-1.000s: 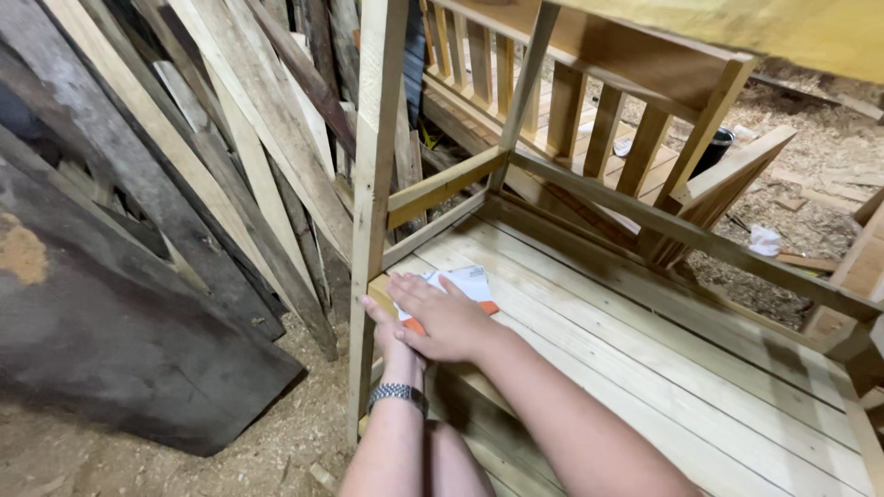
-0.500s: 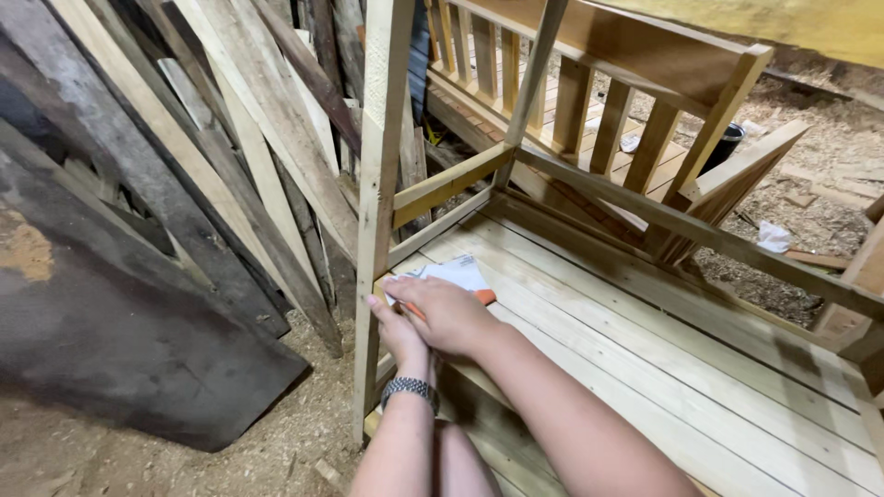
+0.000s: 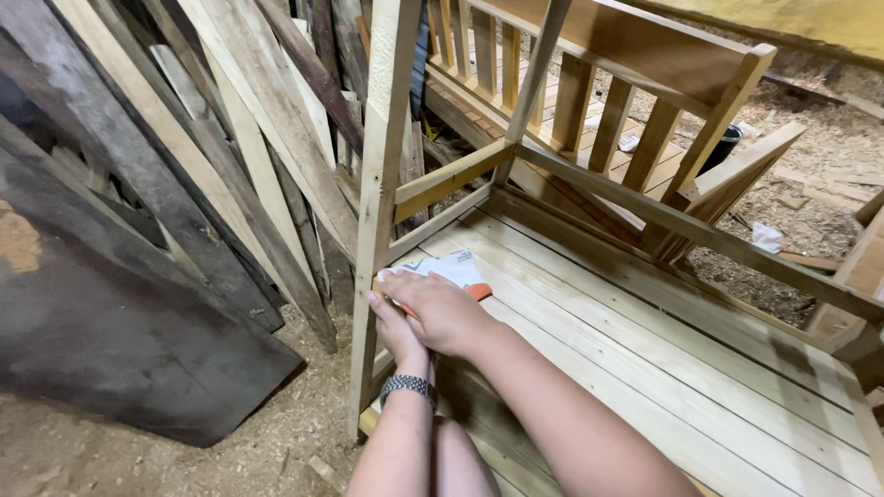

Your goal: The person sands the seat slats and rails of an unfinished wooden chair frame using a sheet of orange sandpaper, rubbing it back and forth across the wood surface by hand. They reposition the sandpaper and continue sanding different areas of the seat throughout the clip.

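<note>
My right hand (image 3: 444, 308) lies flat on a white and orange sheet of sandpaper (image 3: 451, 271), pressing it onto the pale slatted wooden surface (image 3: 663, 368) near its corner. My left hand (image 3: 394, 327), with a metal watch (image 3: 408, 387) on its wrist, sits partly under the right hand and grips the near edge of the sheet by the upright wooden post (image 3: 378, 202). Most of the sheet is hidden under my hands.
Dark and pale planks (image 3: 184, 156) lean in a stack at the left. A slatted wooden frame (image 3: 608, 101) stands behind the surface, with diagonal braces (image 3: 681, 225). Sawdust covers the ground (image 3: 138, 456). A dark bucket (image 3: 723, 143) sits behind the frame.
Both hands and the sandpaper have shifted slightly along the slats near the post; the view has tilted a little. The grip is the same.
</note>
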Demonstrator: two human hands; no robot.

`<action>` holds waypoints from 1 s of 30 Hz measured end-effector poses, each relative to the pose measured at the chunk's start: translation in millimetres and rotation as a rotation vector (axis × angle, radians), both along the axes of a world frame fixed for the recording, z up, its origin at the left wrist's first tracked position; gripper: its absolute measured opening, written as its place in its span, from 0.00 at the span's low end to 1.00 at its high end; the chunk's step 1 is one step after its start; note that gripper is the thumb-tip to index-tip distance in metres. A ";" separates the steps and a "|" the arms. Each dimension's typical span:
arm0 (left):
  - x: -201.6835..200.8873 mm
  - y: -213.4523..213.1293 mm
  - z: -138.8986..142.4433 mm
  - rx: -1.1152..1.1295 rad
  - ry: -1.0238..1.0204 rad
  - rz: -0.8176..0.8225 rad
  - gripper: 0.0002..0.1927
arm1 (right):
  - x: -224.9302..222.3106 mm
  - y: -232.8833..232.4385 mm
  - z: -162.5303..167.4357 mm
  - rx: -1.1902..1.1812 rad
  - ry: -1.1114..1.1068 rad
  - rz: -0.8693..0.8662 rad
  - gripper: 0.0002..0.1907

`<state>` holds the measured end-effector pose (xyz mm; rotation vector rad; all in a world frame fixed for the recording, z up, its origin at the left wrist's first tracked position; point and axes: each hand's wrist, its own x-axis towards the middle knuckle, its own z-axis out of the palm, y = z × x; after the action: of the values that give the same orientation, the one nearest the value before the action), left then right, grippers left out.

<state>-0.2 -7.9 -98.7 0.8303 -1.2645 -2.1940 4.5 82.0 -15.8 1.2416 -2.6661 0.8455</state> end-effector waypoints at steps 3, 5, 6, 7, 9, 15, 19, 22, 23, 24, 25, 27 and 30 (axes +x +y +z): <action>0.8 1.7 1.7 0.011 -0.060 -0.009 0.42 | 6.4 5.9 7.9 0.049 -0.035 -0.019 0.24; 0.7 3.3 2.3 -0.013 -0.084 0.003 0.43 | 14.0 20.2 9.9 0.094 -0.046 -0.025 0.24; 0.4 4.4 2.3 -0.024 -0.073 0.018 0.43 | 18.4 29.2 9.7 0.123 -0.043 -0.029 0.24; 0.5 4.4 2.2 -0.040 -0.057 0.036 0.43 | 20.5 32.2 9.0 0.148 -0.035 -0.032 0.24; -0.2 3.5 2.2 -0.069 -0.106 0.026 0.43 | 19.0 27.7 7.7 0.145 -0.052 -0.065 0.25; 1.5 -1.3 1.6 0.017 -0.052 -0.018 0.42 | 6.8 -11.4 9.1 0.081 -0.041 -0.099 0.27; 0.8 0.8 0.2 0.027 -0.022 -0.005 0.42 | 18.9 11.6 10.7 0.186 -0.030 -0.091 0.29; 0.7 3.1 1.2 -0.014 -0.022 0.037 0.42 | 25.1 19.1 10.3 0.208 -0.054 -0.117 0.31; 1.2 2.3 1.0 -0.051 -0.021 0.038 0.42 | 24.4 15.0 10.2 0.205 -0.072 -0.137 0.30; 2.2 2.0 2.6 -0.087 -0.022 0.034 0.42 | 21.5 7.4 10.7 0.205 -0.092 -0.161 0.30; 2.7 2.7 3.1 -0.115 -0.020 0.027 0.41 | 18.1 1.4 11.4 0.212 -0.108 -0.190 0.29; 4.3 2.9 5.9 0.081 -0.001 -0.012 0.41 | 11.8 -9.0 13.3 0.192 -0.107 -0.205 0.28; 6.2 2.8 8.0 0.111 -0.063 -0.031 0.42 | 13.3 -5.0 12.7 0.162 -0.109 -0.173 0.28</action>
<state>6.0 -5.1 -90.7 0.9352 -1.2019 -2.2966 17.8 77.1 -3.1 1.0002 -2.9277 0.7043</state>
